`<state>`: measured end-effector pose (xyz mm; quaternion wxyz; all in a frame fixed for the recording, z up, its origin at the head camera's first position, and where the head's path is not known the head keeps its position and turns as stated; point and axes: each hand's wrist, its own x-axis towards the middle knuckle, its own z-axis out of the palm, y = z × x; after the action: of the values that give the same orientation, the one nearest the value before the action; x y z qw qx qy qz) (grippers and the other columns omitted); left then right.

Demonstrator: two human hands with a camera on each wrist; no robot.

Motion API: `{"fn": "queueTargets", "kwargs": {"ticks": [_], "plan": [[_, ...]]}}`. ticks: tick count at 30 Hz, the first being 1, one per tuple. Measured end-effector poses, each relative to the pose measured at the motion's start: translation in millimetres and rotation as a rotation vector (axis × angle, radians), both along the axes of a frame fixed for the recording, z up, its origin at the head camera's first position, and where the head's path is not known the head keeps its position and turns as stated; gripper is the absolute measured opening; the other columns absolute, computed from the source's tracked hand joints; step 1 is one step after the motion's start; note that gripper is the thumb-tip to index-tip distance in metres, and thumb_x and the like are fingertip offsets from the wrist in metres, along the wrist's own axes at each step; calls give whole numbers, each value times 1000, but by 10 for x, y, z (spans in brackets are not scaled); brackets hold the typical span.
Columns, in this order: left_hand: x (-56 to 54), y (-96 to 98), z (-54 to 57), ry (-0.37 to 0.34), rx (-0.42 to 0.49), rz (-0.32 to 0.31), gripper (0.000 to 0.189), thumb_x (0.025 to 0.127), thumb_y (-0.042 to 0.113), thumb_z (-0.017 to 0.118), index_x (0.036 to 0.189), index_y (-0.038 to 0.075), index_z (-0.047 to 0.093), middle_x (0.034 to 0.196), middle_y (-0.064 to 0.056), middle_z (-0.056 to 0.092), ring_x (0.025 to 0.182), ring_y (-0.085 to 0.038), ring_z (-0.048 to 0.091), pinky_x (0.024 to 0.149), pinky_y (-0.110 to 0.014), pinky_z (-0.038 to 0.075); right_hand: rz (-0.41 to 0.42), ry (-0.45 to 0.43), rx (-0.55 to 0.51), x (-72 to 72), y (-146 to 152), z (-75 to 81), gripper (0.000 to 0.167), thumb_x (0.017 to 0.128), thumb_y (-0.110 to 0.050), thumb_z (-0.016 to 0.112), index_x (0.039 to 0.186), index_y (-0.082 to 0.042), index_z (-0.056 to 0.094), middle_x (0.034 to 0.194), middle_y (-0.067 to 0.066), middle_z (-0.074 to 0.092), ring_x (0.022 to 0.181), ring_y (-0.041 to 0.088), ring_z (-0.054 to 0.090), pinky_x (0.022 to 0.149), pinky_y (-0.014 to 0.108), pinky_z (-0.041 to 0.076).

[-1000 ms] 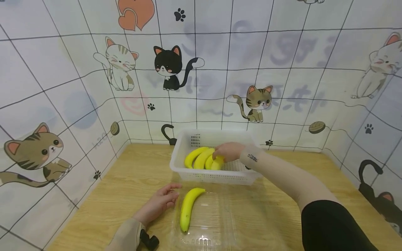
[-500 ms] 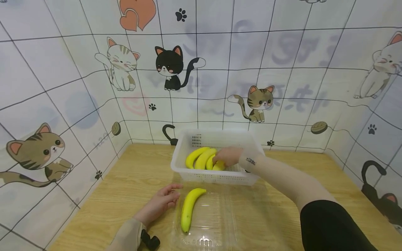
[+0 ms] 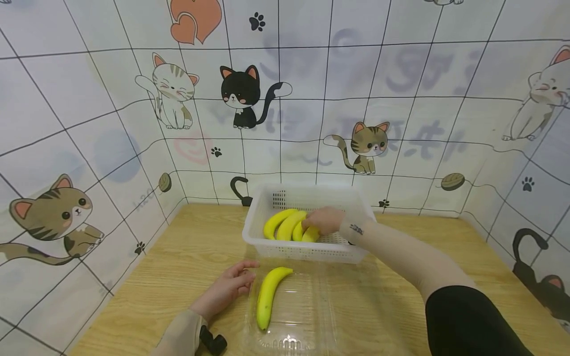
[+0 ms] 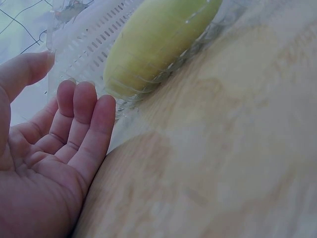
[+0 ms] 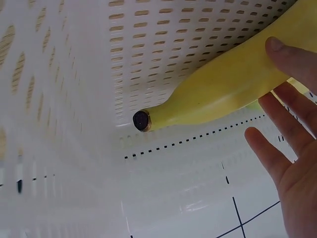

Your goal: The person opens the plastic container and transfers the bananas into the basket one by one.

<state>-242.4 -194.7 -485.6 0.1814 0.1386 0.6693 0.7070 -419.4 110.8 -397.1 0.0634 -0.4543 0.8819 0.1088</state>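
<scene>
My right hand [image 3: 326, 220] reaches into a white perforated plastic basket [image 3: 307, 253] and grips the rightmost banana [image 5: 223, 89]. Its thumb lies on one side of the peel and fingertips pass behind the other, as the right wrist view shows. Several more yellow bananas [image 3: 277, 223] lie side by side to the left of it, partly covered by the hand. In front of the basket, one banana [image 3: 267, 299] rests in a clear plastic clamshell container [image 3: 296, 309]. Beside the container's left edge lies my left hand [image 3: 222, 292], palm sideways, fingers loosely bent and holding nothing.
Everything stands on a light wooden table [image 3: 178, 247]. Behind the basket and at both sides rise walls covered in a white cat-print grid sheet [image 3: 303, 113]. The transparent container's outline is faint against the wood.
My right hand has shifted slightly down and around the rightmost banana in the basket. The left hand and the banana in the clear container stay put.
</scene>
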Motion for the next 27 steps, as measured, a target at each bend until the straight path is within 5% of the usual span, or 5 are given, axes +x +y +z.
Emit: {"fn": "queueTargets", "kwargs": {"ticks": [11, 20, 27], "plan": [[-5, -6, -12, 2, 5, 2, 44, 100, 16, 54, 136, -4, 39, 90, -1, 50, 83, -11, 48, 75, -24, 45, -89, 9, -56, 54, 68, 332, 55, 85, -8, 74, 135, -22, 56, 133, 3, 57, 120, 23, 54, 99, 42, 43], [-7, -11, -45, -8, -11, 18, 42, 99, 20, 56, 135, 1, 43, 89, -1, 50, 83, -14, 48, 74, -25, 45, 41, 34, -234, 314, -27, 713, 46, 90, -19, 71, 133, -25, 57, 126, -1, 60, 109, 20, 60, 91, 37, 48], [-11, -8, -41, 3, -2, 6, 43, 100, 18, 55, 136, -1, 41, 90, -1, 50, 83, -13, 48, 74, -25, 44, 206, 43, -292, 669, -225, 817, 43, 89, -23, 72, 130, -22, 60, 124, -4, 60, 109, 16, 59, 92, 32, 47]]}}
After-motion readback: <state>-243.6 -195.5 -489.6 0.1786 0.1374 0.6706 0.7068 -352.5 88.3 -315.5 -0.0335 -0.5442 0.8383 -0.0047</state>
